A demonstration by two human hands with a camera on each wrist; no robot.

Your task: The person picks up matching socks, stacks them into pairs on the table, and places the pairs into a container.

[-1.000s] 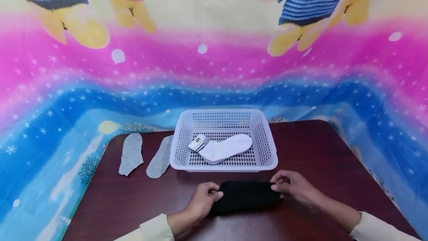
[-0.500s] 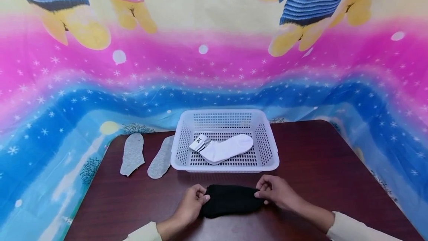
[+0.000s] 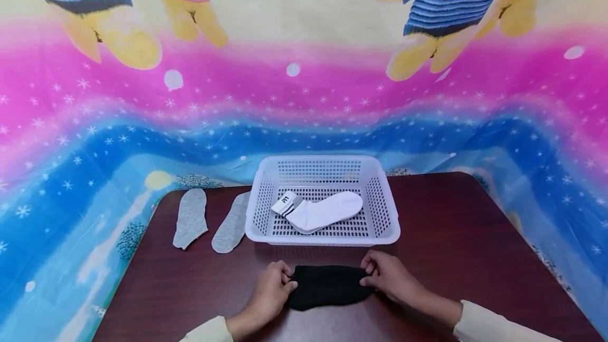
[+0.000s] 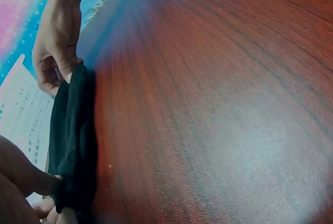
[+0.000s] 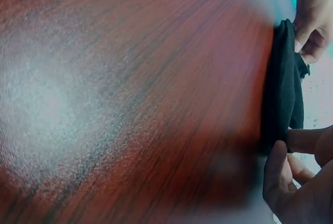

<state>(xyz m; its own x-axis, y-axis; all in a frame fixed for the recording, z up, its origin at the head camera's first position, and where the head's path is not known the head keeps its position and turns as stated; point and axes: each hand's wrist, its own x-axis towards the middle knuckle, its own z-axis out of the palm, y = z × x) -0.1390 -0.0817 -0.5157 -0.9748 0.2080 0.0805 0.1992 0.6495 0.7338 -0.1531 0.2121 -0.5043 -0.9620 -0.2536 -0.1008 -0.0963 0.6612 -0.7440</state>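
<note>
A black sock (image 3: pixel 330 286) is stretched sideways between both hands, low over the front middle of the table. My left hand (image 3: pixel 268 292) pinches its left end between thumb and fingers, and my right hand (image 3: pixel 391 278) pinches its right end. In the left wrist view the black sock (image 4: pixel 73 135) shows folded layers, with the right hand (image 4: pixel 57 42) at its far end. The right wrist view has the black sock (image 5: pixel 283 89) edge-on, the right hand's thumb and fingers at its near end. Just behind stands a white basket (image 3: pixel 323 240) with white socks (image 3: pixel 323 212) lying in it.
Left of the basket lie two grey socks, one grey sock (image 3: pixel 191 218) apart and another grey sock (image 3: pixel 230 226) against the basket's side. The dark red-brown table (image 3: pixel 456 236) ends at a printed cloth backdrop (image 3: pixel 304 99) on the back and sides.
Both hands have moved left with the black sock, mostly in the first half second, and it now lies straighter between them. The basket and the other socks stay in place.
</note>
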